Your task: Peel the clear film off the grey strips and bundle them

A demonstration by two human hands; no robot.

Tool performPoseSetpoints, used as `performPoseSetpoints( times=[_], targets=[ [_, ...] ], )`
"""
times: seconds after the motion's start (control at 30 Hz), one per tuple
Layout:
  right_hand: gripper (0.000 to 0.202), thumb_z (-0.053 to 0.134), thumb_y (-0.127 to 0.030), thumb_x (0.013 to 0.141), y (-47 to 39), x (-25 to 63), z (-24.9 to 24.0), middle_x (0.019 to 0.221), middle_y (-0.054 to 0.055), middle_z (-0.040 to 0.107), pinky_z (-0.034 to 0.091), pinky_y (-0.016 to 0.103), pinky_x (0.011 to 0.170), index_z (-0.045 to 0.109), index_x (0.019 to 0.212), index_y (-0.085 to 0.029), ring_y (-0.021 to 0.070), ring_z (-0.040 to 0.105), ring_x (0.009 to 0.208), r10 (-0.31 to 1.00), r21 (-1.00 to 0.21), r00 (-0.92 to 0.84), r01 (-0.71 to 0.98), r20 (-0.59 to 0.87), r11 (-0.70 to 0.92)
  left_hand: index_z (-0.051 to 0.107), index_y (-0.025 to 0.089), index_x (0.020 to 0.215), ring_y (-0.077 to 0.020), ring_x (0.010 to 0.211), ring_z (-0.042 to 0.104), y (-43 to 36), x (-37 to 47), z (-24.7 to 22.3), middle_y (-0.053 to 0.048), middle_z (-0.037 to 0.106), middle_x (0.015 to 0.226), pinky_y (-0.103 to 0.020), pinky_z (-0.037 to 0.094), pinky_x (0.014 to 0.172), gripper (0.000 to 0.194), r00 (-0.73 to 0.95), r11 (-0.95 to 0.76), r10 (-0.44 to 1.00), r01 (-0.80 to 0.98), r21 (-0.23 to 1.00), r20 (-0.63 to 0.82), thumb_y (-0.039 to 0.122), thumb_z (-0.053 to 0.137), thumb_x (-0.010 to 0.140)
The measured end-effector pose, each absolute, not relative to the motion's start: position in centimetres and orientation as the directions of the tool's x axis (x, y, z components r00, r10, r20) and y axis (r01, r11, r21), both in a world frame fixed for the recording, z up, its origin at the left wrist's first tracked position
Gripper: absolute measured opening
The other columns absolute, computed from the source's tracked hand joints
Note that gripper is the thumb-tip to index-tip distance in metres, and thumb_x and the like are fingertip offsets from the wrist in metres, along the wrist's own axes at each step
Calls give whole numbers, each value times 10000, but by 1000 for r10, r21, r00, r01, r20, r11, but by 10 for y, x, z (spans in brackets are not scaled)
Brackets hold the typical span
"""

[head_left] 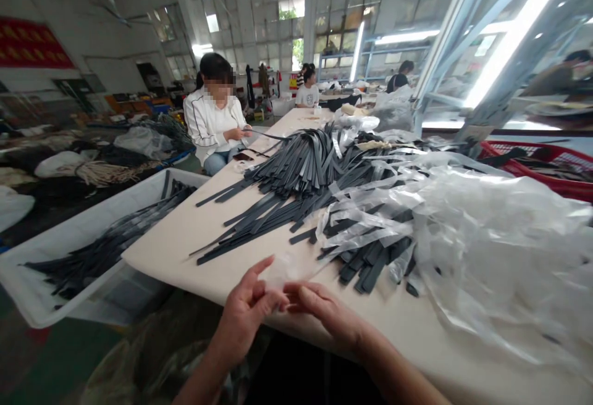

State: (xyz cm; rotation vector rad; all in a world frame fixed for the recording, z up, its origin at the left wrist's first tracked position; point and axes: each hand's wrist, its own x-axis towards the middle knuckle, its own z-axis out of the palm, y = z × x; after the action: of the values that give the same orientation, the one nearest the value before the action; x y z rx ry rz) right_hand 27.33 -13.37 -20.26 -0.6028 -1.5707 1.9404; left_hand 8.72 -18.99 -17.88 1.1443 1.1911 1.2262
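My left hand [248, 306] is closed near the table's front edge, its fingers curled on a thin piece of clear plastic [286, 267]. Close beside it, my right hand [324, 309] has its fingertips at the lower edge of the same plastic; whether they grip it is not clear. Beyond both hands, dark grey flat strips [259, 226] lie fanned across the cream table [185, 238]. Clear plastic strips [370, 207] cover part of the grey ones on the right.
A large heap of clear plastic [500, 244] fills the table's right side. Left of the table stands a white bin [106, 207] with dark strips inside. A person in white [213, 121] sits at the far left edge holding a strip. A red basket [546, 158] is at the right.
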Motion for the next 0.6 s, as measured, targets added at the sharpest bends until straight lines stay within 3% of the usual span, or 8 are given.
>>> performPoseSetpoints(
  times=[0.1,0.2,0.27,0.37,0.5,0.6],
  targets=[
    [632,569,-702,838,-144,254,-217,1043,102,692,491,337,841,675,1146,-161,226,649,953,743,-871,-667,-335,-50,-359,498,169,1278,-187,741,647,-202,100,-196,-23,719,761,-293,458,736,596,15,96,995,-58,994,-96,467,704,804],
    [595,641,-629,829,-142,246,-220,1113,113,684,498,332,815,650,1234,-194,259,626,1064,808,-855,-582,-371,-90,-363,551,181,1137,-161,615,607,-203,108,-219,-26,719,706,-266,404,615,578,-20,128,991,-61,990,-130,553,741,738],
    [507,693,-597,798,-139,245,-216,1129,113,689,507,344,824,719,1117,-203,277,619,1086,833,-890,-547,-339,-79,-307,564,196,1057,-153,555,587,-199,110,-233,-20,712,659,-262,387,578,590,-12,182,983,-103,978,-184,580,788,668],
    [424,733,-609,745,-139,245,-203,1069,96,716,517,333,780,770,836,-197,244,660,912,862,-946,-507,-277,-3,-166,602,204,937,-175,574,613,-192,111,-247,-26,712,654,-281,420,606,562,60,203,979,-206,957,-195,578,837,590],
    [454,672,-654,770,-146,246,-193,947,72,732,518,322,661,769,840,-216,208,656,718,859,-983,-510,-174,42,-55,666,167,811,-194,649,626,-192,108,-253,-59,699,705,-305,436,662,510,163,155,979,-223,962,-120,630,782,631],
    [472,628,-663,801,-149,251,-196,938,85,741,511,379,847,780,839,-218,272,667,909,865,-994,-491,-67,105,83,702,148,810,-167,615,561,-193,98,-250,-44,648,665,-288,399,623,569,207,161,967,-47,986,-148,699,704,668]
  ],
)
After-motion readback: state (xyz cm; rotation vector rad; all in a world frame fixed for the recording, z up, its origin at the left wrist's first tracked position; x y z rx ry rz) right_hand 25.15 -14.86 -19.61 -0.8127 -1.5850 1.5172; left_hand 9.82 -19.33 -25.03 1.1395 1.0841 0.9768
